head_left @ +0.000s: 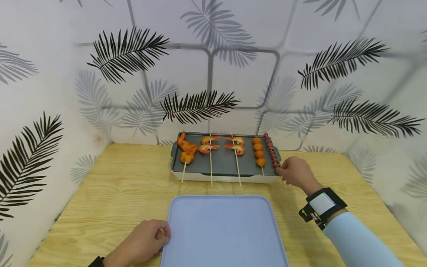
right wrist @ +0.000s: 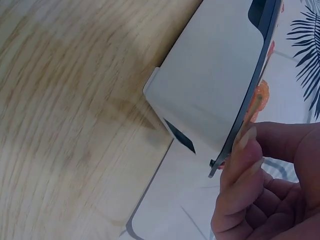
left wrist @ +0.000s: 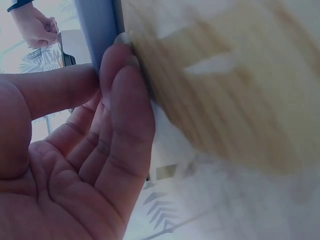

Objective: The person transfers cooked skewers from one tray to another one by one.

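My right hand point(head_left: 297, 172) is at the front right corner of a grey griddle point(head_left: 222, 163) with a white base. Its thumb and fingers pinch the wooden stick point(right wrist: 254, 111) of a dark red meat skewer point(head_left: 271, 149), which lies along the griddle's right side. Low on the left, my left hand point(head_left: 146, 239) grips the left edge of a light blue tray point(head_left: 221, 230). In the left wrist view the thumb and fingertips meet at the tray's rim point(left wrist: 95, 30).
Also on the griddle are a skewer of orange balls point(head_left: 258, 152), two shrimp skewers point(head_left: 208, 148) point(head_left: 237, 149) and a chicken wing skewer point(head_left: 187, 148). Their sticks point toward me over the front edge. A wood-grain table point(head_left: 126, 185) lies beneath; a leaf-patterned backdrop point(head_left: 233, 85) stands behind.
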`<action>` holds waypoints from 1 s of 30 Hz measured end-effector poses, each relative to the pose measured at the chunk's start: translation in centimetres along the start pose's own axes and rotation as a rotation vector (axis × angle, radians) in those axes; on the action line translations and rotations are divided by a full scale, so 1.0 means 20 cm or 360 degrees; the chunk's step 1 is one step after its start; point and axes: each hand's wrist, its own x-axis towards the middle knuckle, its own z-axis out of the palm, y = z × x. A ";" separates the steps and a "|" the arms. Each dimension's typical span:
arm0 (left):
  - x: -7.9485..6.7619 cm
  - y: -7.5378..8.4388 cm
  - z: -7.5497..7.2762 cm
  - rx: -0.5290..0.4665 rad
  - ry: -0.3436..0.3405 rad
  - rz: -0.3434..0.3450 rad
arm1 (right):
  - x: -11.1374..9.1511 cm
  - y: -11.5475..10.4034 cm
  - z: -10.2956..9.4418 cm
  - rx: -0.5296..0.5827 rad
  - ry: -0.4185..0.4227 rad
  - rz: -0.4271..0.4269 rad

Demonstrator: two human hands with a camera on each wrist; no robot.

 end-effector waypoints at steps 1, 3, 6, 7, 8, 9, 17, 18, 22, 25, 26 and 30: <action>0.00 0.00 0.00 0.0009 0.0000 -0.0001 | 0.01 -0.01 0.00 -0.0003 -0.0009 0.0004; 0.00 0.00 0.00 0.0038 0.0016 0.0014 | 0.02 -0.02 -0.01 -0.0012 -0.0023 0.0024; 0.01 -0.01 0.00 0.0042 0.0025 0.0028 | 0.04 -0.04 -0.02 0.0016 -0.0046 0.0092; 0.01 -0.01 0.00 0.0040 0.0024 0.0030 | 0.04 -0.04 -0.03 0.0051 -0.0051 0.0130; 0.01 -0.01 0.01 0.0029 0.0021 0.0027 | 0.05 -0.04 -0.03 0.0100 -0.0057 0.0171; 0.02 -0.01 0.01 0.0020 0.0019 0.0023 | 0.05 -0.04 -0.03 0.0162 -0.0064 0.0210; 0.03 0.02 0.00 0.0036 0.0009 0.0025 | 0.03 -0.01 -0.02 0.0636 -0.0059 0.0367; 0.03 0.02 0.00 0.0047 0.0007 0.0024 | 0.01 -0.02 -0.02 0.0651 -0.0040 0.0349; 0.02 0.02 -0.01 0.0069 -0.0014 0.0001 | -0.09 -0.06 -0.03 0.0675 0.0017 0.0281; 0.01 0.02 -0.01 0.0077 -0.0023 -0.0012 | -0.20 -0.10 -0.04 0.0718 0.0024 0.0276; 0.01 0.02 -0.01 0.0073 -0.0025 -0.0014 | -0.24 -0.11 -0.04 0.0743 0.0020 0.0284; 0.01 0.01 0.00 0.0063 -0.0036 -0.0027 | -0.41 -0.14 -0.01 0.0827 -0.0018 0.0328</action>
